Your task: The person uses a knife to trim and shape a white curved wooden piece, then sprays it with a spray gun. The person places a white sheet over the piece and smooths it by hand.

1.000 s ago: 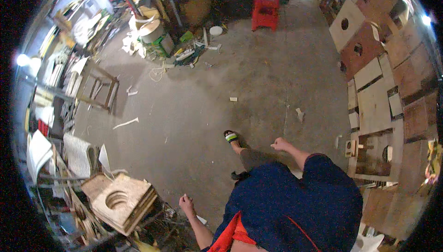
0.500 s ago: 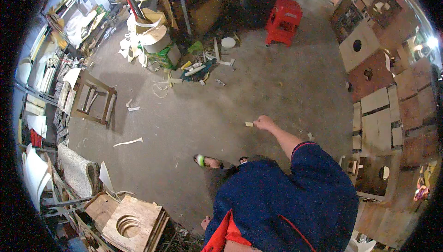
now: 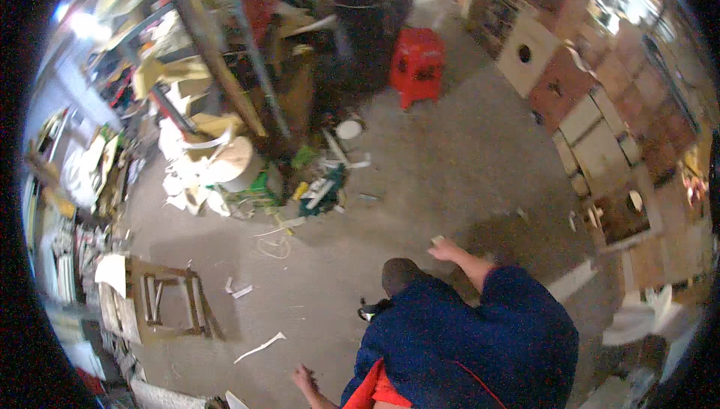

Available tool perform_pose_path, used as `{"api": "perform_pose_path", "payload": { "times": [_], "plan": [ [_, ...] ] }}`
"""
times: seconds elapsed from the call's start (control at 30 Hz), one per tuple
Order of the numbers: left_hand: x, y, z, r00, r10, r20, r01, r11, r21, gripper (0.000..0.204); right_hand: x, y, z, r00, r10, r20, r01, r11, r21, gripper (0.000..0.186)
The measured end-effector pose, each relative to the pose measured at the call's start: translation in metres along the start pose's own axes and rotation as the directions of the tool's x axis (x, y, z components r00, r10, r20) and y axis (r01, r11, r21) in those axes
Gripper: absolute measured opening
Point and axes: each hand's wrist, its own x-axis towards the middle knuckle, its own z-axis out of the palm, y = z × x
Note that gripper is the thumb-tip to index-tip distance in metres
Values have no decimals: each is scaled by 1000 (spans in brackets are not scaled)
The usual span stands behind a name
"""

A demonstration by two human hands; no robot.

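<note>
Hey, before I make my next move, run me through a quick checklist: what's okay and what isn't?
1. Small pale piece in the right hand: ok, it shows at the fingertips.
2. Left hand empty: cannot tell, it is blurred.
3. Floor free of scraps: not ok, a thin white strip lies ahead and to the left of the left hand.
4. Red stool standing upright: ok.
5. Wooden frame apart from the left hand: ok, it stands well off to the left.
</note>
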Motion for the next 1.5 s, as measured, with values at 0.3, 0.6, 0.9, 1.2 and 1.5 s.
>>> {"api": "perform_pose_path", "payload": {
  "times": [0.3, 0.6, 0.9, 1.2, 1.5],
  "plan": [
    [168, 176, -11, 966, 195, -169, -162, 968, 191, 34, 90, -91, 43, 915, 173, 365, -163, 985, -58, 65],
    [135, 83, 3, 766, -491, -415, 525, 850, -38, 41, 363, -424, -45, 935, -136, 328, 93, 985, 146, 35],
    [181, 131, 53, 679, -603, -418, 643, 764, -57, 47, 580, -860, -92, 825, -517, 230, 418, 830, 370, 29],
    [440, 273, -65, 819, -379, -430, 445, 893, 61, 47, 652, -946, -8, 733, -537, 418, 644, 745, -173, 41],
    [671, 623, -278, 658, 42, -752, 88, 987, 132, 34, 650, -981, -49, 889, 91, 448, -26, 988, -150, 42]
  ]
}}
